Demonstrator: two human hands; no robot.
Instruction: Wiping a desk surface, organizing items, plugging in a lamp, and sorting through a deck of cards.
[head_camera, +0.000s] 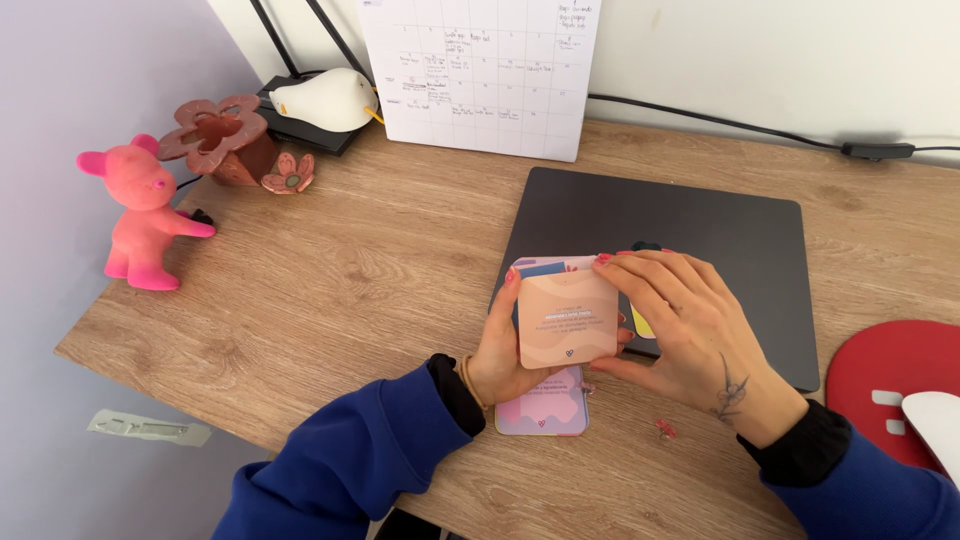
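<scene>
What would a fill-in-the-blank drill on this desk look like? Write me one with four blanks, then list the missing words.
1. The left hand and right hand hold a stack of ____ above the desk.
2. Behind the hands lies a closed dark ____.
3. The toy bear at the desk's left edge is ____ in colour.
4. A sheet with a ruled grid leans against the ____.

Missing words: cards; laptop; pink; wall
</scene>
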